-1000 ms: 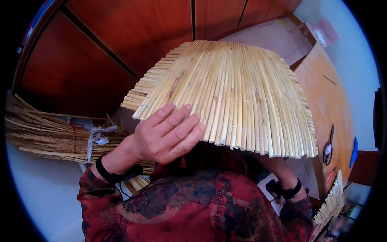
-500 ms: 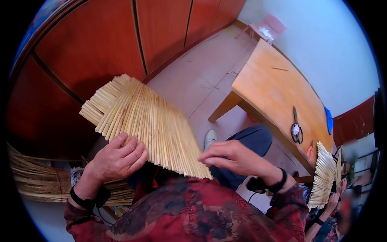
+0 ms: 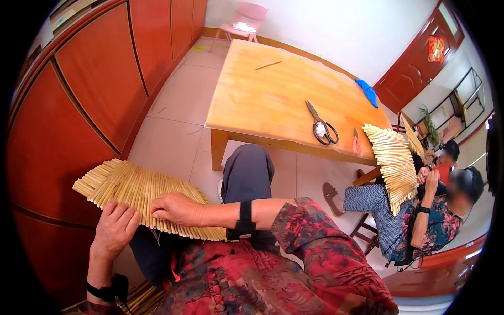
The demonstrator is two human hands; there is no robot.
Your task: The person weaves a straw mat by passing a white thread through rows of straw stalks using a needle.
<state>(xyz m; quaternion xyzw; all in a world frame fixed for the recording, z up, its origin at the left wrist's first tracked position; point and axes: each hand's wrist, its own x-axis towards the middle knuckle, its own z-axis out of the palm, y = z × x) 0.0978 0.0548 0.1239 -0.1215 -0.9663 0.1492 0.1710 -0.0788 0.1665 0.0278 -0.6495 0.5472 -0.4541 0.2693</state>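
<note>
A fan-shaped mat of pale straw-coloured stalks (image 3: pixel 152 181), bound side by side, lies across my lap. My left hand (image 3: pixel 116 226) is closed on its near edge, fingers curled over the stalk ends. On top of the mat, to the right of it, my right hand (image 3: pixel 176 208) is closed with fingers pressed together. What it may be pinching is hidden. A little pale thread hangs below the near edge between the hands.
A wooden table (image 3: pixel 236 105) ahead bears black scissors (image 3: pixel 321 126), red-handled pliers (image 3: pixel 357 143), a loose stalk (image 3: pixel 268 65) and a blue cloth (image 3: pixel 366 93). Red cabinets (image 3: pixel 100 79) line the left. At right a seated person holds another stalk mat (image 3: pixel 394 165); a pink chair (image 3: pixel 244 23) stands behind.
My view has swung to the right and up, showing more of the table and the seated people. My right hand has moved left across the mat, closer to my left hand.
</note>
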